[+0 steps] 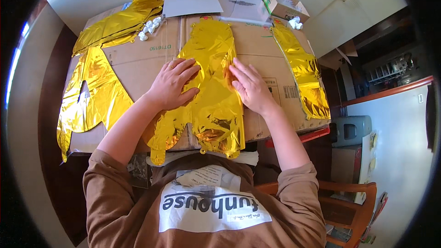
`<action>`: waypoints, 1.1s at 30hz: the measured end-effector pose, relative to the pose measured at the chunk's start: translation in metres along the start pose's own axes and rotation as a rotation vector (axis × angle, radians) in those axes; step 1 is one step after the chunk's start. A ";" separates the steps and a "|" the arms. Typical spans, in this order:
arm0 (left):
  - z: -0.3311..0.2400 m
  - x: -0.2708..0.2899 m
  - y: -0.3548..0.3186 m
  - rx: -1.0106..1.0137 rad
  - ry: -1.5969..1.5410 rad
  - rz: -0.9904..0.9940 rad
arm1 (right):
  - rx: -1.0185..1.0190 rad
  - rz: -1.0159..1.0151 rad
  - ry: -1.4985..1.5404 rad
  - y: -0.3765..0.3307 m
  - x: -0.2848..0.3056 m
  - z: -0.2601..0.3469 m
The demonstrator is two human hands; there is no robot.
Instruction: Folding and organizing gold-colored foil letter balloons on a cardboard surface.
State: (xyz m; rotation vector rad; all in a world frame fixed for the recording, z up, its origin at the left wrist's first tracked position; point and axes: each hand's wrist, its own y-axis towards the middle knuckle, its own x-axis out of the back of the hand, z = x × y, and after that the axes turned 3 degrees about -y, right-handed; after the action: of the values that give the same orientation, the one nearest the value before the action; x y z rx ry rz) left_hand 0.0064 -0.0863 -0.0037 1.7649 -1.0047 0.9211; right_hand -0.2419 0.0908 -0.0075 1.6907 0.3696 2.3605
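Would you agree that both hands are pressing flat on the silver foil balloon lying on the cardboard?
Not quite: the foil balloon is gold, not silver. The head view shows the left hand and right hand pressing flat on it, on the cardboard.

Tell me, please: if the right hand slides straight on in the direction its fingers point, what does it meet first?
The right hand points up and left across the middle gold foil balloon. Sliding on, it would probably meet the left hand fingertips first; the gap between them is small.
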 end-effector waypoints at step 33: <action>0.008 -0.069 0.135 -0.289 -0.136 -0.105 | 0.031 0.030 -0.183 -0.013 -0.001 -0.011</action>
State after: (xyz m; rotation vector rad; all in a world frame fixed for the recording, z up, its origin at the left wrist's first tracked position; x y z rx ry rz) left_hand -0.1416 -0.1149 -0.0228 1.6337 -1.0626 0.5646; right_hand -0.2518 0.1017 -0.0160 1.9209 0.3524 2.2073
